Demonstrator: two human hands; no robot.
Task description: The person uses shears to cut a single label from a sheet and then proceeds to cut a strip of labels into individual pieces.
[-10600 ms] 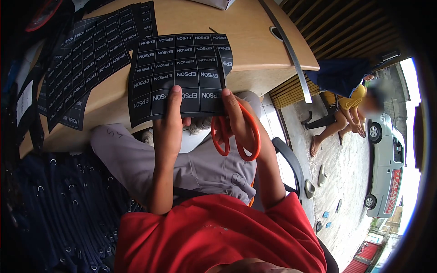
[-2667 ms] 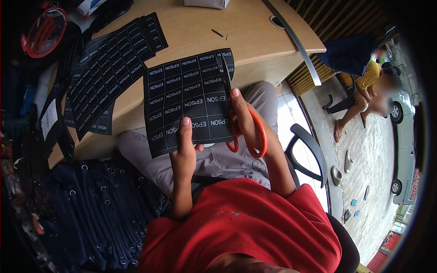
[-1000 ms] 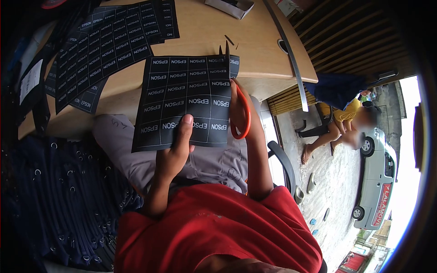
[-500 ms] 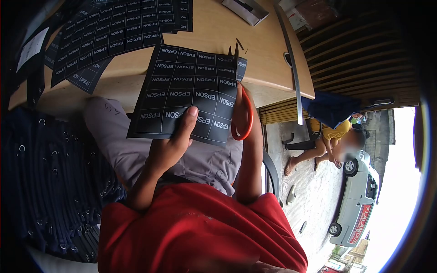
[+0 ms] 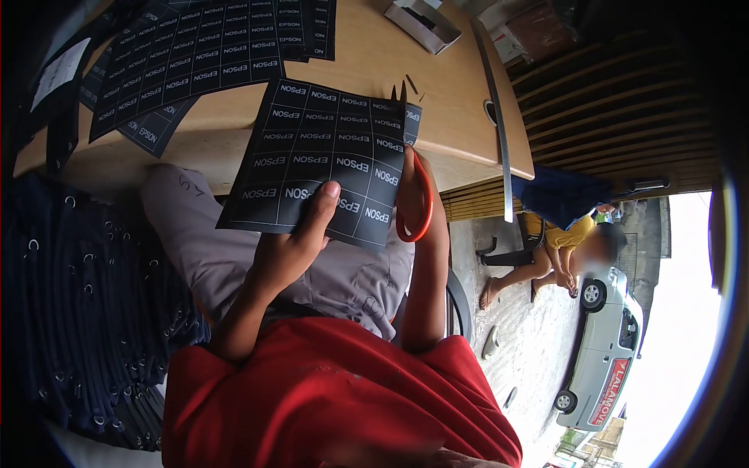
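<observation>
A black sheet printed with rows of white EPSON labels (image 5: 312, 148) is held over my lap, its top edge overlapping the table. My left hand (image 5: 300, 234) grips its lower edge, thumb flat on the printed face and fingers hidden behind. My right hand (image 5: 409, 191) is closed around the orange-red handles of a pair of scissors (image 5: 425, 199), mostly behind the sheet's right edge. The scissor blades point away from me at the sheet's upper right, tips slightly apart. A narrow printed strip (image 5: 413, 125) shows just right of the blades.
More printed black sheets (image 5: 211, 54) lie overlapping on the wooden table (image 5: 359, 58), with an open box (image 5: 425, 27) at the far edge. A metal ruler (image 5: 499, 132) lies along the table's right side. Dark straps with metal rings (image 5: 86, 312) hang left. A person (image 5: 573, 238) sits at right.
The sheet, scissors and both hands keep nearly the same places. The view has shifted slightly, and the seated person and van appear a little further left.
</observation>
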